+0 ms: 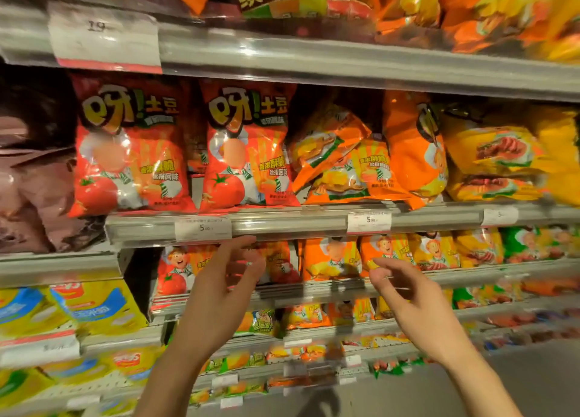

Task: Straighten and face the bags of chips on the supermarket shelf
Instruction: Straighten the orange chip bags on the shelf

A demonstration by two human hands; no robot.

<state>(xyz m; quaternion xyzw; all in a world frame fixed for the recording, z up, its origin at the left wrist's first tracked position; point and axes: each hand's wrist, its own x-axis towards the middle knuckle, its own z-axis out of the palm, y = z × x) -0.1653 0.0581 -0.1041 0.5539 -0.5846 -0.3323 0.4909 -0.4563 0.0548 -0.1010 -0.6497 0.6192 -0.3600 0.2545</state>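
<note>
Both hands' fingers (238, 250) loosely spread, holding nothing.

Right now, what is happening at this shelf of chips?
A person is tidying a supermarket chip shelf. Both hands are raised and hold nothing: the left hand is open just under the shelf edge, the right hand loosely open beside it. The two red tomato bags stand upright and face forward. The orange bags next to them lie tilted and crumpled, not yet straightened.
</note>
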